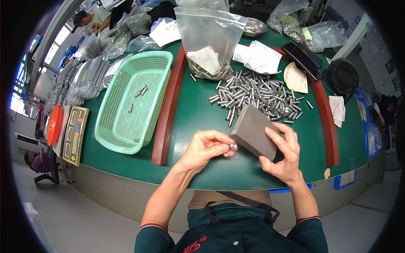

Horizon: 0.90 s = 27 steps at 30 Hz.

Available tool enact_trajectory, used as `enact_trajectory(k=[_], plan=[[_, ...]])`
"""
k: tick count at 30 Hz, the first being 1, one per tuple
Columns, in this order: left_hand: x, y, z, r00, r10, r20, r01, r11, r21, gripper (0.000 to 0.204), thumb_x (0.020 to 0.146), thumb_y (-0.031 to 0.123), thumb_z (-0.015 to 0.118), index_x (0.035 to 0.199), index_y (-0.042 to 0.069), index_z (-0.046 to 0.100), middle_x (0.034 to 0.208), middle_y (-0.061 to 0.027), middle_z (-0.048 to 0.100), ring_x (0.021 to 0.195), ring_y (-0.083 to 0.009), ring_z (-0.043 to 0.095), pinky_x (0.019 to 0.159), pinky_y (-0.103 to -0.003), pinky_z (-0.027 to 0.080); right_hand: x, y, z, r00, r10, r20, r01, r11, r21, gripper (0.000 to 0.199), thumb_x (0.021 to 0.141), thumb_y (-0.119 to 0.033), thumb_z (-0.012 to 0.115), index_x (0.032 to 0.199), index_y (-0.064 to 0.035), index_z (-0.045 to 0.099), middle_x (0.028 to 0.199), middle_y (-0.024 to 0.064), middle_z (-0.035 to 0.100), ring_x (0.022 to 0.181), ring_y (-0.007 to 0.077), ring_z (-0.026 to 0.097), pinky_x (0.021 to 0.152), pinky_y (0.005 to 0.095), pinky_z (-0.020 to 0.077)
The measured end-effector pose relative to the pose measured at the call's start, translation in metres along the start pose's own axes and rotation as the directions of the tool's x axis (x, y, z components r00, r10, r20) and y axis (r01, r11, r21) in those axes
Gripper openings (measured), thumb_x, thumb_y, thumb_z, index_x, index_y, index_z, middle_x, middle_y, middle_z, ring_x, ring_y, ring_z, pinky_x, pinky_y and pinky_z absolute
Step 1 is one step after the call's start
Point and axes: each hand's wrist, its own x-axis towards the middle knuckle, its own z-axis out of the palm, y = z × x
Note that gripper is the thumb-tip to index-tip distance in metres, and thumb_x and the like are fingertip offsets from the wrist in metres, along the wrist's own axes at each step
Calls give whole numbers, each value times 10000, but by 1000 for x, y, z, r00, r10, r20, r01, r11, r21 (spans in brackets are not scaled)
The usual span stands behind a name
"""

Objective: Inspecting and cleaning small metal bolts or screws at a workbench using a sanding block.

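Above the table edge, left fingers [219,145] pinch a metal pin [233,146]; right fingers [291,134] clasp a grey block [253,130].

My desk [202,114] sits in bright, even light with only soft shadows under my hands. Daylight blows out the windows [19,90] at far left. The metal pins [257,95] glint. Straight edges bow toward the black rim, where detail softens.

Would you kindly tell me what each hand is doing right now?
Left hand: closed, pinching a small metal pin at its fingertips.
Right hand: closed around a grey block, holding it up over the green table.
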Motion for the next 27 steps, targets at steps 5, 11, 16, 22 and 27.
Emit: enact_trajectory(k=[5, 11, 16, 22, 27], plan=[[4, -2, 8, 986, -13, -168, 15, 1000, 11, 73, 834, -28, 637, 907, -30, 628, 881, -111, 666, 804, -157, 650, 739, -260, 539, -1, -12, 2, 969, -237, 66, 231, 969, 92, 628, 535, -292, 766, 1118, -97, 638, 1134, 193, 559, 901, 293, 564, 828, 422, 400], [-1, -3, 5, 999, 51, 8, -49, 991, -122, 72, 854, -14, 615, 925, -13, 603, 846, -98, 654, 787, -142, 632, 690, -254, 525, -3, 0, 2, 978, -176, -111, 183, 981, 61, 648, 520, -266, 760, 1126, -89, 619, 1131, 179, 561, 932, 303, 553, 797, 418, 421], [-2, 1, 0, 995, -84, 59, 86, 996, -36, 96, 861, 59, 642, 907, 4, 578, 804, -78, 645, 704, -131, 627, 661, -256, 520, 4, -3, 3, 998, -57, 2, 57, 994, -92, 645, 554, -245, 756, 1161, -94, 596, 1161, 168, 537, 963, 314, 533, 873, 423, 369], [2, -3, 1, 987, -148, 68, 157, 974, -164, 105, 877, 93, 634, 956, 54, 576, 857, -57, 651, 720, -105, 621, 680, -251, 521, -5, -15, 10, 935, -352, 51, 350, 936, 40, 587, 605, -293, 758, 1154, -160, 602, 1189, 188, 517, 1043, 299, 523, 853, 434, 391], [-1, -3, -1, 971, -169, 171, 202, 960, -196, 139, 883, 167, 637, 956, 77, 561, 772, -97, 613, 652, -142, 591, 578, -238, 498, 2, 2, 0, 995, 45, -95, -57, 990, -131, 666, 560, -184, 749, 1193, -88, 567, 1216, 187, 492, 1023, 329, 507, 898, 437, 356]])
